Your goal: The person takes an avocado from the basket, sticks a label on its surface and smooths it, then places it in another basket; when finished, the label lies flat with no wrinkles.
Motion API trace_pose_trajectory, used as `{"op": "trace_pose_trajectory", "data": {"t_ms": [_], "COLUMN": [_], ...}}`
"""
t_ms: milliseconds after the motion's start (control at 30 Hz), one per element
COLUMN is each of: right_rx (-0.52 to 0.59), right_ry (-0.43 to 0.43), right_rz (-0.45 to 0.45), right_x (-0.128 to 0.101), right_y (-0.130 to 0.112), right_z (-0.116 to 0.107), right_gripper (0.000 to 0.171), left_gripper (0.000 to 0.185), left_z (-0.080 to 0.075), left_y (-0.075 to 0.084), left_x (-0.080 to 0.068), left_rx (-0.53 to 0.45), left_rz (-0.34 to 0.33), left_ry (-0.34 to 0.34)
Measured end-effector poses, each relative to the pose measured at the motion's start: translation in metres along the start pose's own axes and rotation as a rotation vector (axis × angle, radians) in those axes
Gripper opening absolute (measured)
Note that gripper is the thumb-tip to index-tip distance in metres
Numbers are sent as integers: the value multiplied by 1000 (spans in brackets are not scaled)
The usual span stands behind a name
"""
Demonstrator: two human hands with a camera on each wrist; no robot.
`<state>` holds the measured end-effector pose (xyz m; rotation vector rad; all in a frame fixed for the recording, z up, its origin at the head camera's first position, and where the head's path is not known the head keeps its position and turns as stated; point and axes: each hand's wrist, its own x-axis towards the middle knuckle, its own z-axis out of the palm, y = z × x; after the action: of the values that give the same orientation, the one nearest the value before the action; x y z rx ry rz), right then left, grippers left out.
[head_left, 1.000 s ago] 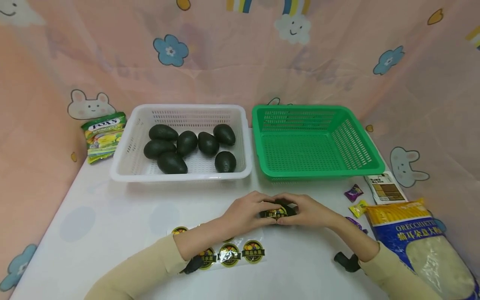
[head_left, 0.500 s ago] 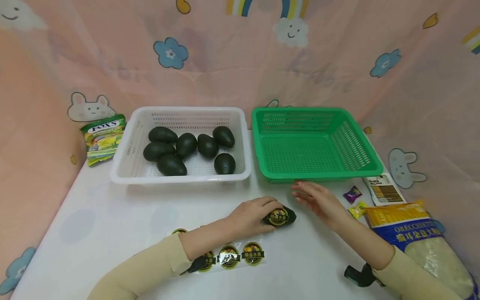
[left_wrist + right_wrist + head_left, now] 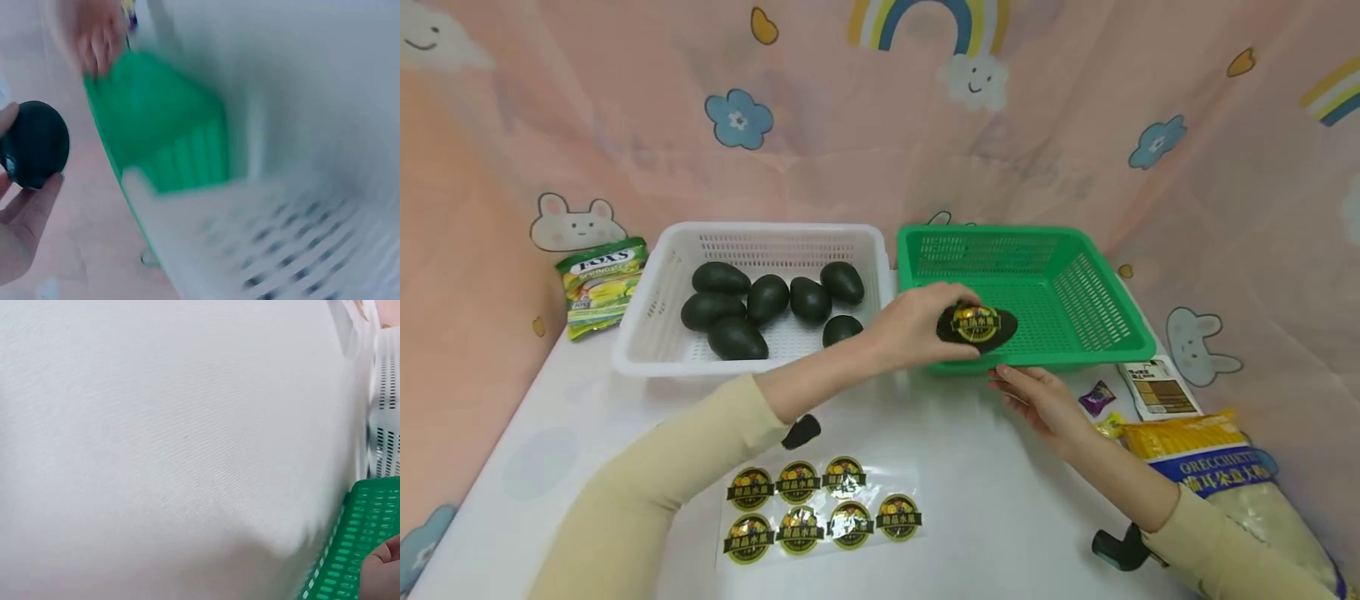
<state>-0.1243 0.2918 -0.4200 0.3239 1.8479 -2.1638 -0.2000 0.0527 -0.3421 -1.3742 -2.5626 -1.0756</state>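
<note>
My left hand (image 3: 917, 325) grips a dark green avocado (image 3: 977, 327) by its blunt end, above the front part of the green basket (image 3: 1030, 358). A round black-and-gold sticker is on the side of the avocado facing the head camera. In the left wrist view, thumb and fingers hold that avocado (image 3: 37, 144) from both sides. My right hand (image 3: 1048, 404) is by the basket's front rim, its fingers loosely bent. Whether its fingertips touch the rim cannot be told. A clear sheet (image 3: 823, 510) with several matching stickers lies on the table.
Several avocados (image 3: 737, 337) lie in the white basket (image 3: 752, 367), left of the green one. A yellow-blue pasta bag (image 3: 1225, 475), a small white-brown packet (image 3: 1161, 390) and a purple candy (image 3: 1097, 398) lie at the right. A Fox's candy bag (image 3: 602, 287) leans at the left.
The right hand has let go of the avocado and moved up to the green basket's front. The left hand has lifted the avocado from the table and carried it over the basket, uncovering the sticker sheet.
</note>
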Motion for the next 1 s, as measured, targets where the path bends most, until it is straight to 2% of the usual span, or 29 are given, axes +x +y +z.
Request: {"op": "trace_pose_trajectory", "data": {"t_ms": [100, 200, 267, 400, 467, 533, 633, 767, 867, 1000], "right_rx": [-28, -46, -54, -66, -75, -77, -78, -57, -35, -20], "right_ry": [-14, -24, -27, -25, -23, -19, -13, 7, 25, 39], "right_rz": [-11, -18, -17, -7, -9, -11, -7, -1, -5, -6], "right_x": [2, 2, 2, 1, 1, 2, 2, 2, 1, 0], "right_y": [1, 3, 3, 3, 1, 1, 0, 1, 3, 6], "right_z": [-2, -3, -3, -4, -5, -4, -3, -1, 1, 4], "right_gripper": [15, 14, 14, 13, 13, 13, 13, 11, 11, 20], "left_gripper": [55, 54, 53, 51, 53, 55, 53, 39, 31, 21], "left_z": [-2, 7, 16, 29, 30, 26, 14, -9, -24, -33], "left_y": [-13, -25, -31, -34, -33, -32, -29, -25, -23, -25], "left_x": [30, 48, 53, 55, 55, 54, 47, 28, 2, -45], "left_rx": [104, 246, 317, 357, 359, 355, 303, 166, 70, -116], "left_rz": [-86, -144, -173, -204, -211, -208, -190, -139, -120, -155], "left_ry": [-82, -226, -342, -515, -554, -562, -509, -350, -215, -57]}}
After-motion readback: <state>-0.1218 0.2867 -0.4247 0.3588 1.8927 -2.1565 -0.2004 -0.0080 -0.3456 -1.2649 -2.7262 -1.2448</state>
